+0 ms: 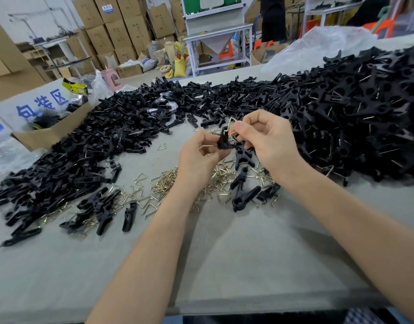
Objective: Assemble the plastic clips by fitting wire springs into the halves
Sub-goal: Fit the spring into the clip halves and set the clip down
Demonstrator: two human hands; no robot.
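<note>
My left hand [199, 155] grips a black plastic clip [224, 139] above the middle of the table. My right hand [269, 141] pinches a brass wire spring [231, 123] whose bent end sits against the top of that clip. Loose wire springs [165, 181] lie scattered on the table below my hands. A few black clip pieces [242, 195] lie among them. A large heap of black clips with springs showing [355, 108] fills the right side. Another spread of black clip halves [103, 136] covers the left and back.
The grey table [224, 253] has bare surface near its front edge. A cardboard box [44, 134] with a printed sign stands at the left. A clear plastic bag [318, 45] lies at the back right. Stacked cartons, metal benches and a standing person are in the background.
</note>
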